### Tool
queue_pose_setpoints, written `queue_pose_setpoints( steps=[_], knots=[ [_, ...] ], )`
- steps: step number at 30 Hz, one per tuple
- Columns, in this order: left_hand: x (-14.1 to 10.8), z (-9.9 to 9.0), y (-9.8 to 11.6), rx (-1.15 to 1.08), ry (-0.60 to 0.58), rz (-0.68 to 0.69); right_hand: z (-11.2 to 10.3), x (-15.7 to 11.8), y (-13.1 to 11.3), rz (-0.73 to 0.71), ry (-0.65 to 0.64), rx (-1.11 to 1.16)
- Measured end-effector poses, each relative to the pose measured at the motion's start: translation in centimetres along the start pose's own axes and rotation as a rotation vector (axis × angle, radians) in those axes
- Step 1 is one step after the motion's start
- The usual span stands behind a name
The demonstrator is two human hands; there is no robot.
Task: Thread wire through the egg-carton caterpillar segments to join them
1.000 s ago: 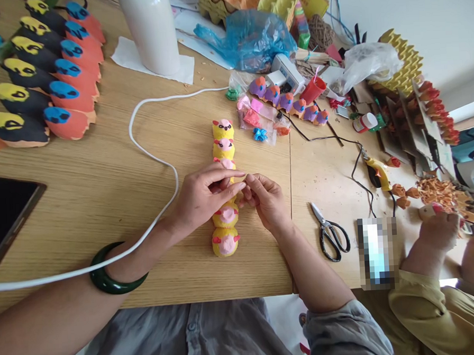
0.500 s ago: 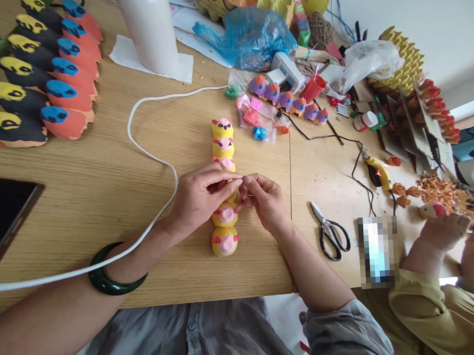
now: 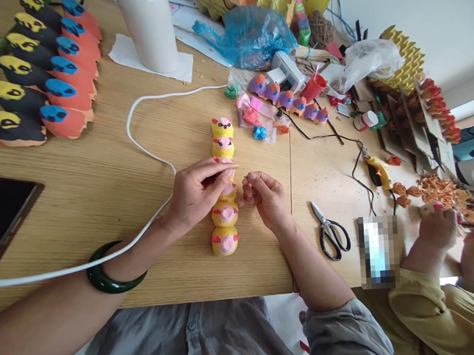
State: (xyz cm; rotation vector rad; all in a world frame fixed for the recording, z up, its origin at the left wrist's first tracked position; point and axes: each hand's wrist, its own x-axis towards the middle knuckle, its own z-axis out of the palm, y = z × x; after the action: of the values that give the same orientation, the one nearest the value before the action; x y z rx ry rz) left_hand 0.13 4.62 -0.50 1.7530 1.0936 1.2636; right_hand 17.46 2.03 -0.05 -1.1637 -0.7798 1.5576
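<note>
A yellow egg-carton strip (image 3: 224,220) lies lengthwise in front of me, its bumps bearing pink clay faces and red ears. The two farthest faces also have small black marks. Over the strip's middle, my left hand (image 3: 196,193) has its thumb and fingers pressed together; whether anything is between them is too small to tell. Just right of the strip, my right hand (image 3: 266,197) is closed in a pinch, with a tiny dark bit at its fingertips that I cannot make out. A small gap separates the hands.
Scissors (image 3: 329,231) lie to the right, near a co-worker's hands (image 3: 438,230). A white cable (image 3: 152,158) crosses my left forearm. Clay packets (image 3: 253,115) and a purple egg-carton strip (image 3: 286,98) sit beyond. Black-and-yellow painted strips (image 3: 22,98) and a dark tablet (image 3: 8,216) are left.
My hands, fingertips touching before, have come apart; the left has shifted slightly left and the right slightly right. The egg-carton strip has stayed in place.
</note>
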Motion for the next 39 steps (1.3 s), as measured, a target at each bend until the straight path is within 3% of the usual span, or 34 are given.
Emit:
queue_pose_setpoints(
  steps=[13, 23, 29, 35, 39],
  knots=[
    [-0.17, 0.21, -0.03, -0.042, -0.1, -0.004, 0.02, -0.11, 0.04, 0.025, -0.025, -0.01],
    [-0.14, 0.22, -0.29, -0.022, -0.068, 0.006, -0.02, -0.07, 0.16, 0.037, -0.094, 0.02],
    [-0.15, 0.41, -0.5, -0.035, -0.026, 0.023, -0.07, -0.11, 0.21, 0.045, -0.058, 0.005],
    [-0.15, 0.15, -0.24, -0.047, -0.095, 0.005, -0.04, -0.11, 0.21, -0.013, -0.026, 0.016],
    [-0.02, 0.04, -0.01, -0.021, -0.065, 0.006, 0.02, -0.02, 0.19, -0.002, -0.006, -0.002]
  ],
)
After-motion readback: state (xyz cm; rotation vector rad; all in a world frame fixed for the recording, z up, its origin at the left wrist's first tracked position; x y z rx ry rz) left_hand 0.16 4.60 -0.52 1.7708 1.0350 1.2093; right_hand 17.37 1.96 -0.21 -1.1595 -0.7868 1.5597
